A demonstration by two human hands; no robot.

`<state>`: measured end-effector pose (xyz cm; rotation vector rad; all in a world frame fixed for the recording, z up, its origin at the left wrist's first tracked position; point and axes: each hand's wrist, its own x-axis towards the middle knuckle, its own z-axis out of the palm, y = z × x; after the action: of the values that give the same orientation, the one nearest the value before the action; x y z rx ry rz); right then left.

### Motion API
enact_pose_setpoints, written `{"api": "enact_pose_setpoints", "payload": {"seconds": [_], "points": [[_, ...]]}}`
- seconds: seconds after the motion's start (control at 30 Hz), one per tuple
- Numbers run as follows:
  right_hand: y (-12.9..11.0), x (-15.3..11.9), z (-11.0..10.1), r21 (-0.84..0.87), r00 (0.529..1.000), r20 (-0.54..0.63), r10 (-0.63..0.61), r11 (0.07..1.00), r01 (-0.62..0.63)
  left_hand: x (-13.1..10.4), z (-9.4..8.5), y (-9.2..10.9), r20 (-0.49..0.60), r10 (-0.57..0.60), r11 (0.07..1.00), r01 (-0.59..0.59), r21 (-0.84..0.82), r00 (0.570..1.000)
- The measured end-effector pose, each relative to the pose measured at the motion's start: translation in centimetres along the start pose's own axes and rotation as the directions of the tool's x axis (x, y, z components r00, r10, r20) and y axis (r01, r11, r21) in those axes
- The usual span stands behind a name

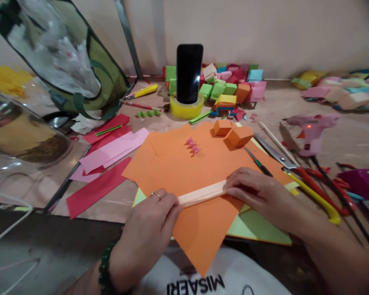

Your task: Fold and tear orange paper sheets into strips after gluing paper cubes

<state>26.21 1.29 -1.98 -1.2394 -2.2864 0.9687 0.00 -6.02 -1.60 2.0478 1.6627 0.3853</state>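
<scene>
A narrow folded strip of pale peach paper [203, 194] spans the gap between my hands, just over orange sheets [169, 174]. Its left end is pinched in my left hand [152, 227], which wears a ring and a green bead bracelet. My right hand [258, 192] has its fingers closed on the right end. Beyond the strip, a small pink zigzag-folded paper [192, 146] and two orange folded paper boxes [238, 136] lie on the orange sheets. A small dark-handled craft knife [258, 162] is just past my right hand.
Red and pink paper strips [100, 186] lie left. A phone [189, 73] stands in a yellow tape roll [186, 107], near colourful folded boxes [218, 88]. Scissors [310, 184] and a pink glue gun [313, 133] are right; a green bag [103, 73] and glass jar [27, 131] are left.
</scene>
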Motion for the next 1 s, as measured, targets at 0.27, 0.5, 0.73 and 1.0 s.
{"api": "enact_pose_setpoints", "payload": {"seconds": [0.27, 0.5, 0.73, 1.0], "points": [[-0.6, 0.3, 0.4, -0.104, 0.997, -0.075, 0.035, 0.994, -0.043, 0.4, -0.1, 0.4, -0.017, -0.045, 0.998, 0.045, 0.047, 0.999], [-0.5, 0.1, 0.3, -0.085, 0.998, -0.051, 0.031, 0.996, -0.035, 0.1, -0.5, 0.6, 0.041, -0.036, 0.997, 0.033, 0.071, 0.999], [-0.6, 0.0, 0.0, -0.046, 0.999, -0.009, 0.035, 0.998, -0.035, -0.3, -1.0, 0.7, 0.079, -0.057, 0.998, 0.055, 0.024, 0.995], [-0.5, -0.1, 0.2, -0.049, 0.999, -0.026, 0.028, 0.998, -0.029, -0.7, 0.0, 0.3, -0.006, -0.058, 0.995, 0.057, -0.08, 0.998]]}}
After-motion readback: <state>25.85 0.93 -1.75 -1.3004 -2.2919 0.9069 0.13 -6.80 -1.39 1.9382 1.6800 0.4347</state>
